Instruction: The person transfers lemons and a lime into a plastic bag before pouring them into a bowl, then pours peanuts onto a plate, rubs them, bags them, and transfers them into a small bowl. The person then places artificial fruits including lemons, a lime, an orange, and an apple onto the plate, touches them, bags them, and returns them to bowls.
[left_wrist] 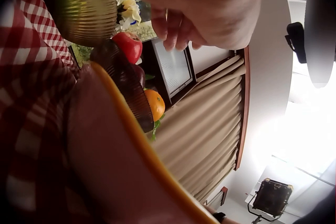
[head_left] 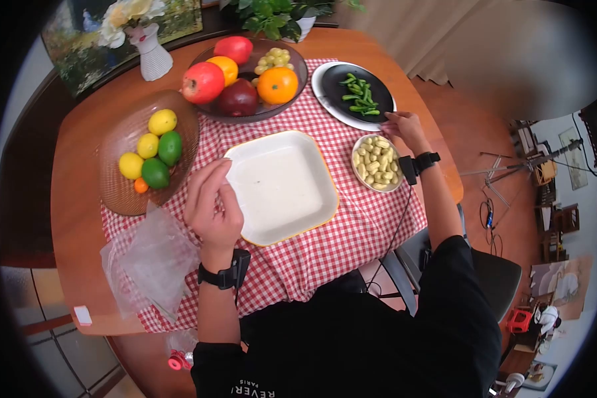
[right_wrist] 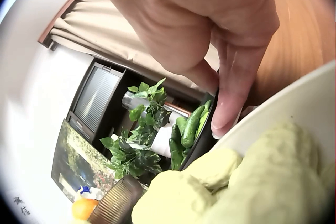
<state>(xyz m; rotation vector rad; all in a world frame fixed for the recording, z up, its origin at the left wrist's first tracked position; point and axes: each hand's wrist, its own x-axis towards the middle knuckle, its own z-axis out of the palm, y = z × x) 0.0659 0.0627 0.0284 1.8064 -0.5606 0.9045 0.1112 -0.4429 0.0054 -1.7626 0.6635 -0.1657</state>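
Observation:
My right hand (head_left: 408, 131) pinches the near edge of a black plate (head_left: 341, 93) holding small green peppers (head_left: 361, 99); the plate lies on a white plate (head_left: 322, 84). In the right wrist view, the thumb and fingers of that hand (right_wrist: 226, 71) meet at the dark rim, beside the peppers (right_wrist: 191, 127). My left hand (head_left: 213, 205) is over the left edge of a white square dish (head_left: 285, 186), its fingers loosely bent around nothing. The left wrist view shows this hand (left_wrist: 205, 8) above the dish's yellow rim (left_wrist: 136, 134).
A bowl of peanuts (head_left: 376, 164) stands just below the plates. Large fruit fills a dark bowl (head_left: 259, 118) at the back; lemons and green fruit lie in a ribbed bowl (head_left: 116, 139) at left. A clear plastic bag (head_left: 152, 259) lies on the checked cloth (head_left: 292, 265).

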